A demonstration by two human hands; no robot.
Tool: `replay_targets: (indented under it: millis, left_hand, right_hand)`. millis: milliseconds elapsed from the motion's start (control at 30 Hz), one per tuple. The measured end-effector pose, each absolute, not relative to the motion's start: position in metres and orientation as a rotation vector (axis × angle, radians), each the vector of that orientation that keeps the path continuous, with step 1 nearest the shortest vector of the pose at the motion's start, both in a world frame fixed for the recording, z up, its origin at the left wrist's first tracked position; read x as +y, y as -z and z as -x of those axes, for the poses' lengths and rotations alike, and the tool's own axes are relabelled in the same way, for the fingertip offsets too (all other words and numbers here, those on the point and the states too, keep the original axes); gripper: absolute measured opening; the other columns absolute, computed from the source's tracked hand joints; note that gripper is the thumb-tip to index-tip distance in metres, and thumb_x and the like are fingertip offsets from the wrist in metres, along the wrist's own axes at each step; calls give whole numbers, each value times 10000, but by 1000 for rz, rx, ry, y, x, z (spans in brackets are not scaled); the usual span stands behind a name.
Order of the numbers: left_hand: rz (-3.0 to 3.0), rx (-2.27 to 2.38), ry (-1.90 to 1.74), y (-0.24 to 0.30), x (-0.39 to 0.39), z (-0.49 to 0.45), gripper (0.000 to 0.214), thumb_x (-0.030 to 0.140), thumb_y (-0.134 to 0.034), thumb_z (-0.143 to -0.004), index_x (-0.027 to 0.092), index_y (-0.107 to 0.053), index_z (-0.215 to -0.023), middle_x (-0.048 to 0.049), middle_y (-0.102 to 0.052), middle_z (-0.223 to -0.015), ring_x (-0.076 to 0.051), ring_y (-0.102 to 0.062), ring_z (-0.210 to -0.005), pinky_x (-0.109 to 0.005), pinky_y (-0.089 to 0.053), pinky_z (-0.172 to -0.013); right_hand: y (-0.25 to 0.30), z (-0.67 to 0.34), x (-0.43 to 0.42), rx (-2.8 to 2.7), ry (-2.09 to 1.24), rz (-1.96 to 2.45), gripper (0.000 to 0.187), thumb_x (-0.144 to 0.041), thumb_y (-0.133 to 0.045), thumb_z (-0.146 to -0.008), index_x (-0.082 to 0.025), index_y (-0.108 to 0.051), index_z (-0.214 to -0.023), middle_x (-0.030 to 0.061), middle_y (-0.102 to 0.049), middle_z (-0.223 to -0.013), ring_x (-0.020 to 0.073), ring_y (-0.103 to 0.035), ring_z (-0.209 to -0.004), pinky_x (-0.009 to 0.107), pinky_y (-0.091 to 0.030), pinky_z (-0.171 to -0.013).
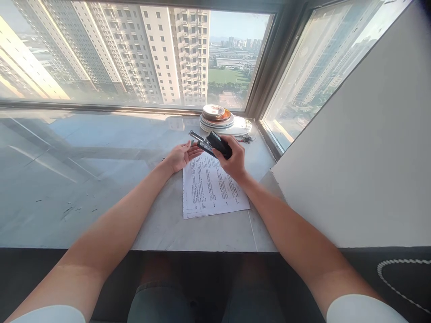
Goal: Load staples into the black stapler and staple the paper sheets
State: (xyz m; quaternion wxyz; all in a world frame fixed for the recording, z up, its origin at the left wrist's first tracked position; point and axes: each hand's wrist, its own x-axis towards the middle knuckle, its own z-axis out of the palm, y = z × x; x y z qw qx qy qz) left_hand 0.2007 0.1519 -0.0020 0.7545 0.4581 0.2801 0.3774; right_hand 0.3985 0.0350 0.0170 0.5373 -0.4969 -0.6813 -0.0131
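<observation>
- Right hand grips black stapler in a fist, lifted above the printed sheets' top edge, metal tray swung open for access.
- Left hand palm up, fingers loose, holding nothing, at the stapler's open tip.
- Sheets flat near the windowsill's right end.
- Stacked plates in far right corner, keys beside them.

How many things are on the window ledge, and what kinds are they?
Stapler, held in the right hand: 1
Printed paper sheets, as one stack: 1
Stack of plates: 1
Bunch of keys: 1
Total: 4
The left hand lies open beside the stapler.
</observation>
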Motion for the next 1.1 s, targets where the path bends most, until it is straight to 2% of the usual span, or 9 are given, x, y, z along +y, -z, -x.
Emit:
replay_targets:
  millis: [167, 300, 533, 667, 733, 867, 1100]
  left_hand:
    - [-989, 630, -927, 3, 156, -200, 299, 414, -652, -959, 129, -735, -992, -88, -735, -938, -134, -703, -803, -278, -598, -809]
    - [-1092, 586, -932, 0, 153, -198, 387, 481, -784, -836, 135, -764, -1006, -60, -696, -893, -98, -650, -720, -248, -563, -701]
    - [-1365, 527, -883, -2, 143, -200, 401, 531, -822, -769, 131, -787, -766, -105, -697, -871, -132, -620, -752, -271, -470, -620]
    - [-1449, 546, -877, -3, 142, -201, 430, 570, -811, -758, 141, -811, -801, -110, -710, -857, -115, -574, -678, -282, -442, -600]
    - [-1514, 558, -855, -3, 141, -200, 439, 583, -806, -752, 152, -822, -831, -99, -710, -813, -122, -571, -678, -283, -438, -609]
    - [-1700, 564, -788, -4, 139, -199, 464, 618, -777, -755, 162, -823, -823, -83, -713, -776, -138, -570, -695, -279, -435, -630]
    - [-1884, 510, -679, -11, 135, -197, 489, 635, -745, -774, 147, -782, -748, -56, -689, -769, -146, -578, -714, -270, -434, -650]
  right_hand:
    - [-17, -401, 34, -1732, -502, 944, 337, -453, -729, -847, -211, -667, -1075, 18, -660, -928, 182, -607, -826, 318, -488, -738]
    - [-16, -402, 36, -1885, -730, 903, 344, -441, -798, -774, -188, -711, -990, 8, -668, -871, 170, -593, -797, 295, -455, -719]
    - [-19, -399, 35, -1979, -741, 940, 348, -458, -790, -784, -193, -727, -1001, 20, -705, -918, 171, -600, -828, 297, -450, -767]
    - [-20, -400, 36, -1839, -800, 949, 420, -584, -576, -951, -196, -738, -961, 25, -686, -875, 158, -587, -788, 286, -439, -726]
    - [-20, -401, 38, -1664, -787, 948, 466, -610, -499, -988, -209, -728, -1048, 24, -670, -852, 153, -580, -768, 284, -441, -708]
    - [-16, -401, 45, -1560, -783, 968, 502, -620, -639, -910, -229, -696, -1219, 20, -656, -835, 159, -578, -779, 275, -434, -667]
    - [-13, -399, 47, -1668, -801, 993, 376, -546, -691, -883, -208, -776, -1024, 25, -677, -816, 153, -545, -724, 277, -360, -596]
